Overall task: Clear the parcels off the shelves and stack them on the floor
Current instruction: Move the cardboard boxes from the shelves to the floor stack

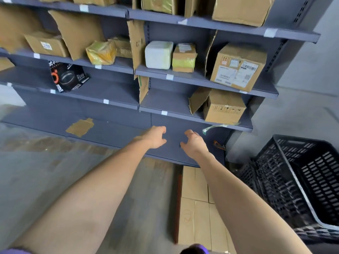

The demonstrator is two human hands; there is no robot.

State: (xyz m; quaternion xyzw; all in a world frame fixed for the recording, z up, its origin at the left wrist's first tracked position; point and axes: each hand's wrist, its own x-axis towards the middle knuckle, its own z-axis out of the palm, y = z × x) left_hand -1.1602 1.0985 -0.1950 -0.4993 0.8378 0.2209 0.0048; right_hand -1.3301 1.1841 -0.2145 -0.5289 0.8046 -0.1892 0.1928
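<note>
Grey metal shelves (110,129) still hold many parcels, while flat cardboard boxes (194,208) lie on the floor below the arms. Nearest the hands is a brown box (224,107) on the shelf just above the bare bottom one, up and to the right of both. The right hand (194,143) is nearer it than the left hand (156,137). Both hover over the bottom shelf with fingers loosely curled and apart, holding nothing. The next reach probably goes up and right.
</note>
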